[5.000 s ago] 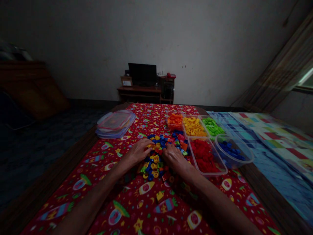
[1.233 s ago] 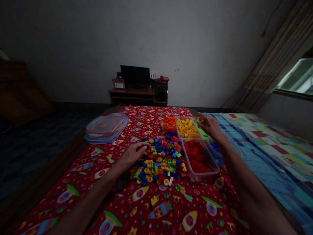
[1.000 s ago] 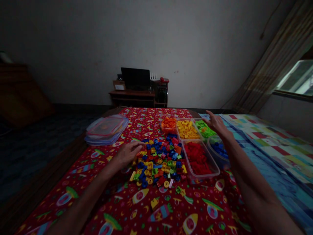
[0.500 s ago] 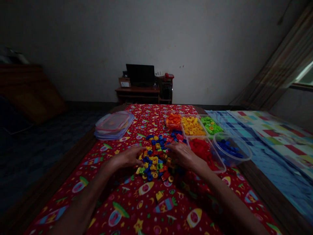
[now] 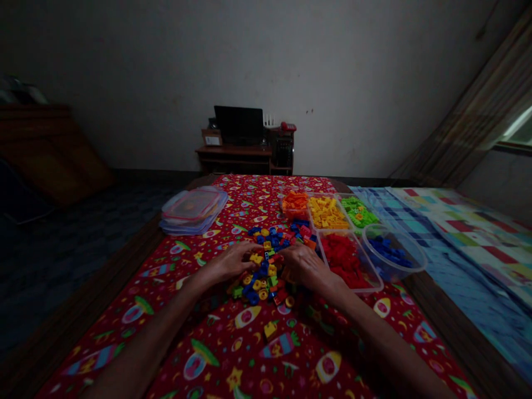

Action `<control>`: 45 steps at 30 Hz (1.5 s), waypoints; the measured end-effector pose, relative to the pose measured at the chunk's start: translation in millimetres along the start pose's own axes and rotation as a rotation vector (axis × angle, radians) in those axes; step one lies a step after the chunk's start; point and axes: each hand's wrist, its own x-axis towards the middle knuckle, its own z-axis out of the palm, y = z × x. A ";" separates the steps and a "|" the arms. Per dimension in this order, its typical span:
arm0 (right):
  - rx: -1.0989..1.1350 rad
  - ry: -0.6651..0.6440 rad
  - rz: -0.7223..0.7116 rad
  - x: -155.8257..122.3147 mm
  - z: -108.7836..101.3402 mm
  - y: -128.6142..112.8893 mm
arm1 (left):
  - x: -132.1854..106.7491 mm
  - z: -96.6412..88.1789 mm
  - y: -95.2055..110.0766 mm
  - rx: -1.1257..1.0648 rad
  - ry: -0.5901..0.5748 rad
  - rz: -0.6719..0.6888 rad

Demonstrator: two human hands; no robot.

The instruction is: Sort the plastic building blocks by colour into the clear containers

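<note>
A mixed heap of toy building bricks (image 5: 262, 284), in yellow, blue, red, green and orange, lies on a red patterned tablecloth (image 5: 224, 366). My left hand (image 5: 233, 261) reaches into its left side, thumb and fingers apart around a yellow brick (image 5: 256, 259); no firm grip shows. My right hand (image 5: 302, 265) is bent down over the right side, fingers curled together among the bricks. Its fingertips are partly hidden, so what they hold cannot be made out. One yellow brick (image 5: 270, 330) lies apart, nearer to me.
At the right stand clear containers of orange bricks (image 5: 295, 204), yellow bricks (image 5: 327, 213), green bricks (image 5: 359, 211) and red bricks (image 5: 343, 260), plus a round tub (image 5: 415, 265) of blue ones. Stacked lids (image 5: 193, 209) lie at the left. A bed (image 5: 449, 266) adjoins the table.
My left hand has moved right, further into the heap. My right hand has shifted slightly left and down, its fingers curling in. Some bricks between the hands have been disturbed.
</note>
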 end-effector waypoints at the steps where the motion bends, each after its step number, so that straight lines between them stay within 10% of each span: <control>1: -0.008 0.014 0.005 1.4 -1.1 1.2 | -0.3 -0.7 -0.7 0.024 0.012 -0.006; 7: -0.157 -0.120 0.181 36.2 -8.9 3.5 | -4.7 -8.1 5.0 0.139 0.070 0.126; 15: -0.291 -0.304 0.228 66.6 -2.3 7.5 | -17.1 1.7 32.7 0.287 -0.129 0.109; 35: 0.228 -0.115 0.119 69.4 -0.6 -5.3 | 8.8 8.6 3.9 -0.170 0.321 -0.130; 45: 0.280 -0.122 0.058 53.3 -11.5 -19.0 | 1.5 8.5 29.9 -0.299 0.134 -0.088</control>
